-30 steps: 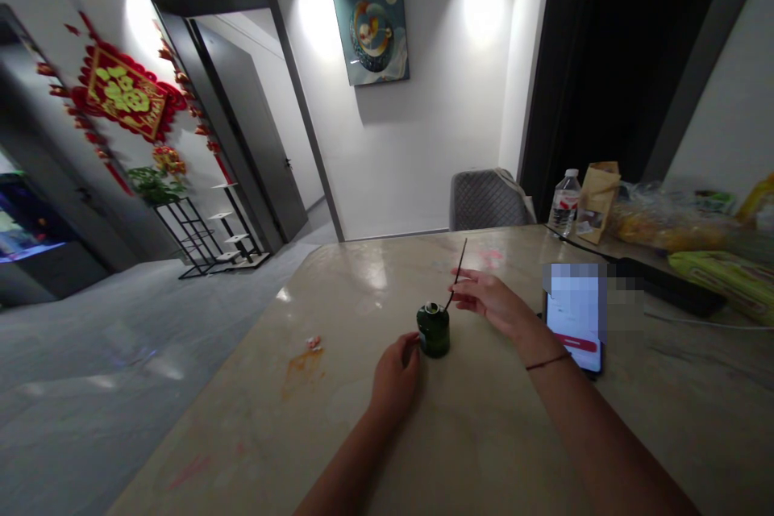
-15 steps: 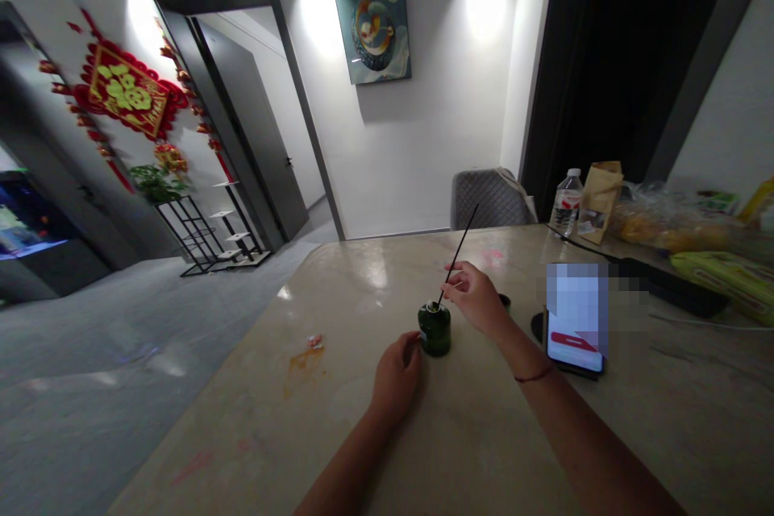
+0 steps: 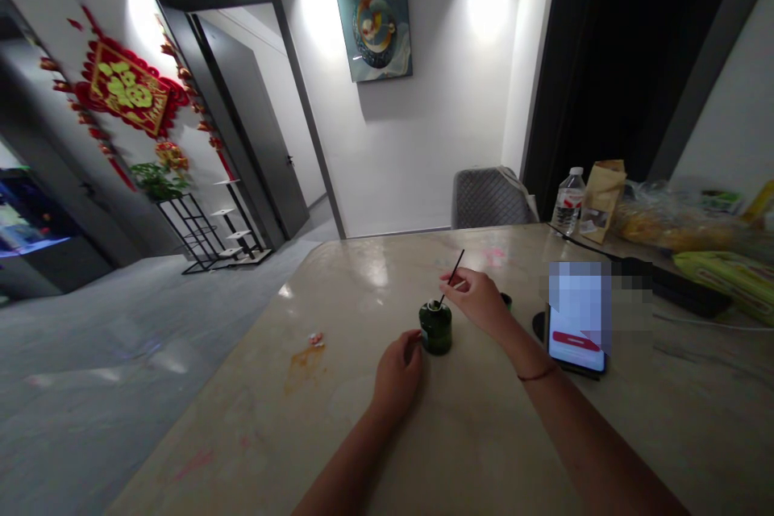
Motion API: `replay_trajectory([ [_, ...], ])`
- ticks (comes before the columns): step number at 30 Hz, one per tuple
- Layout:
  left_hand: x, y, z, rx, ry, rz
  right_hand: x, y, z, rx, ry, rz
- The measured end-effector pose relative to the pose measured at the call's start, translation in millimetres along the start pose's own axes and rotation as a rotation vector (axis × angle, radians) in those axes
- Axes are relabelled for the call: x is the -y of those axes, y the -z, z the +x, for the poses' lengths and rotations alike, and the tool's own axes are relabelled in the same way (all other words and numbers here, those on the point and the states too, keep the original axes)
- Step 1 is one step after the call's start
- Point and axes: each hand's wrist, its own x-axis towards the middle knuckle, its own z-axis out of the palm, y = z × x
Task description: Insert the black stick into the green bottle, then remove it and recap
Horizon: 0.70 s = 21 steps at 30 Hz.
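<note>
A small dark green glass bottle (image 3: pixel 436 329) with a light ring at its neck stands upright on the table. My left hand (image 3: pixel 399 371) rests on the table at the bottle's left side, fingers curled against the glass; part of that contact is hidden. In a pinch above the neck, my right hand (image 3: pixel 475 298) holds a thin black diffuser reed (image 3: pixel 457 264). The reed leans to the right, its lower end at the bottle's mouth. Behind my right wrist a small dark round object (image 3: pixel 506 301), perhaps a cap, is partly covered.
A lit phone (image 3: pixel 577 322) is propped up right of my forearm. Farther right are a water bottle (image 3: pixel 568 201), a brown paper bag (image 3: pixel 602 201), plastic bags (image 3: pixel 677 218) and a yellow-green pack (image 3: pixel 731 278). A crumpled scrap (image 3: pixel 315 339) lies left, by an orange stain. A grey chair (image 3: pixel 493 197) stands beyond.
The reed has gone down, so much less of it sticks up above my right hand. My right hand has shifted only slightly; my left hand and the green bottle have stayed in place.
</note>
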Motion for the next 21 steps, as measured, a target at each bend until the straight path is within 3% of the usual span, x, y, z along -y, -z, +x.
replay_trajectory([
  [4, 3.8, -1.8, 1.4, 0.001, -0.005, -0.006, -9.9, 3.0, 4.1, 0.063, -0.061, 0.058],
  [10, 3.9, -1.5, 1.4, -0.031, 0.006, -0.091, -37.9, 1.7, -1.5, 0.517, -0.094, 0.287],
  [12, 3.0, 0.8, 1.7, -0.081, 0.056, -0.138, -48.0, -5.6, -5.7, 0.606, -0.084, 0.318],
  [17, 4.2, 7.9, 4.9, -0.217, 0.169, -0.318, -67.2, -28.0, -14.4, 0.580, -0.064, 0.306],
  [21, 7.7, 9.6, 6.8, -0.223, 0.216, -0.440, -69.8, -31.8, -19.3, 0.577, -0.021, 0.317],
])
